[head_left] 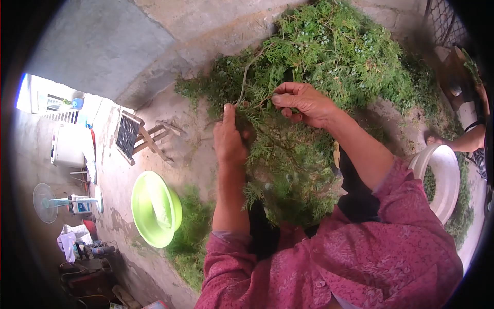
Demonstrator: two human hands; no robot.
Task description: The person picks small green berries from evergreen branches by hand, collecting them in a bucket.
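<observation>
My left hand [230,138] is closed around the stem of a leafy evergreen branch [257,110], its thumb pointing up along the wood. Scale-like green foliage hangs from this branch over my lap. To the right, my right hand [304,104] pinches a thin twig of the same branch between thumb and fingertips. Whether a cone sits in that pinch is too small to tell. Beyond both hands lies a large heap of cut evergreen branches [339,56], dotted with pale bluish cones.
A lime-green basin [172,206] stands on the concrete floor at left, beside loose greenery [190,237]. Behind it are a folding stool [136,136] and a fan [49,202]. At right stands a white bucket [445,180], near another person's arm [465,141].
</observation>
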